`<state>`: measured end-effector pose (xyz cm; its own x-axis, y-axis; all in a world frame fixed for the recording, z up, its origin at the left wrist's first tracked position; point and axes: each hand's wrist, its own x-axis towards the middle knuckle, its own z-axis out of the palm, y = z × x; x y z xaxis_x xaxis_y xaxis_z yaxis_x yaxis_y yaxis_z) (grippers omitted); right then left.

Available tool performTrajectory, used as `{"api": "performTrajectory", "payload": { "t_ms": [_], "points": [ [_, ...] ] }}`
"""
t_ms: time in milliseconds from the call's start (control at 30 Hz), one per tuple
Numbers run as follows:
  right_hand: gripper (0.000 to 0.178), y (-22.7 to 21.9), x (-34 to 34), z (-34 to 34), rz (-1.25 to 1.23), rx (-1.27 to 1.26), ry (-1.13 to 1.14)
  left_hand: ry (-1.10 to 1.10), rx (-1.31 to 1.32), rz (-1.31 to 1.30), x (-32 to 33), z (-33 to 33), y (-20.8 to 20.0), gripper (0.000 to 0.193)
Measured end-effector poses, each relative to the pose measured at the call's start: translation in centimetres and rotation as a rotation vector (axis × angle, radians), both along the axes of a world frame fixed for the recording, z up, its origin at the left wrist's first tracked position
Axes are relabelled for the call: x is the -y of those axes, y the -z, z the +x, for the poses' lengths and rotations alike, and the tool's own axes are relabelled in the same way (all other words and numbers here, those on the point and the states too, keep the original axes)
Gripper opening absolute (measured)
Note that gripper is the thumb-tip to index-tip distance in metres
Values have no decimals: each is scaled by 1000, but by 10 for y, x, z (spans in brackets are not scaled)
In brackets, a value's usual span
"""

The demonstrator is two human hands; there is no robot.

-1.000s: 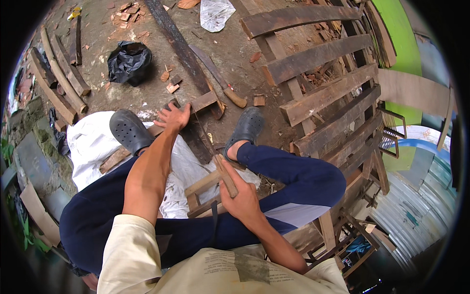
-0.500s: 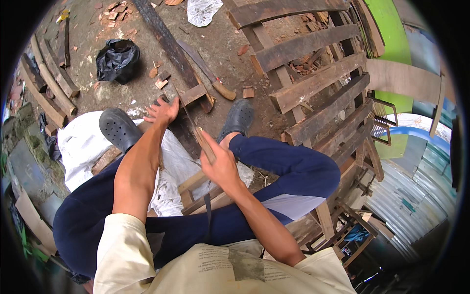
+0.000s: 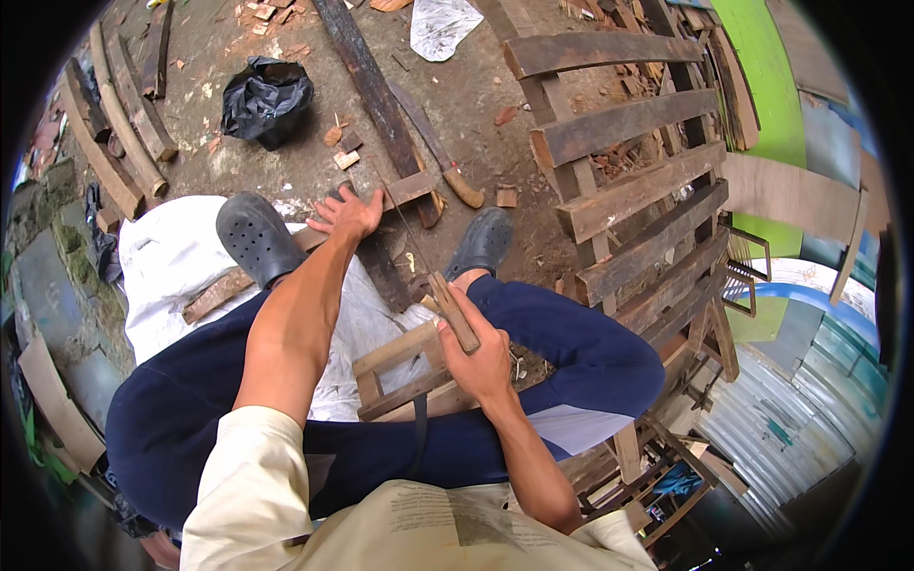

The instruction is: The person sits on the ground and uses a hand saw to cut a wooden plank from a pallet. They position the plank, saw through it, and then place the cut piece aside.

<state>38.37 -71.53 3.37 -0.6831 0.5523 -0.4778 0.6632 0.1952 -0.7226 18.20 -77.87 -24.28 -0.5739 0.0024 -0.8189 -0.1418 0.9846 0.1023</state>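
My right hand point(image 3: 479, 357) grips the wooden handle point(image 3: 455, 312) of a handsaw. The saw's thin blade point(image 3: 407, 224), seen almost edge-on, points away from me along the left end of a short wood piece point(image 3: 411, 187). That piece lies across the near end of a long dark plank point(image 3: 376, 105). My left hand point(image 3: 348, 213) is spread beside the blade, fingers apart, gripping nothing; whether its palm presses on wood underneath is hidden. Between my feet a dark board point(image 3: 383, 271) slants towards me, and a small wooden frame point(image 3: 405, 366) sits closer in.
A machete point(image 3: 428, 143) with a wooden handle lies right of the plank. A slatted wooden pallet point(image 3: 628, 181) stands at the right. A black plastic bag point(image 3: 267, 100) and loose timbers point(image 3: 105, 143) lie left. White sacking point(image 3: 167, 266) spreads under my left foot.
My right hand has drawn the saw back towards me and to the right. My left hand stays spread by the wood. The whole view has shifted, so the scene sits further right and slightly lower.
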Motion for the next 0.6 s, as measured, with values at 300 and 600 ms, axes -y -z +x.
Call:
{"api": "performTrajectory", "payload": {
  "t_ms": [300, 600],
  "points": [
    [50, -14, 4, 17, 51, -21, 20, -27, 55, -24, -6, -7, -11, 101],
    [52, -13, 11, 25, 64, -74, -38, -45, 20, -53, -8, -7, -11, 102]
  ]
}}
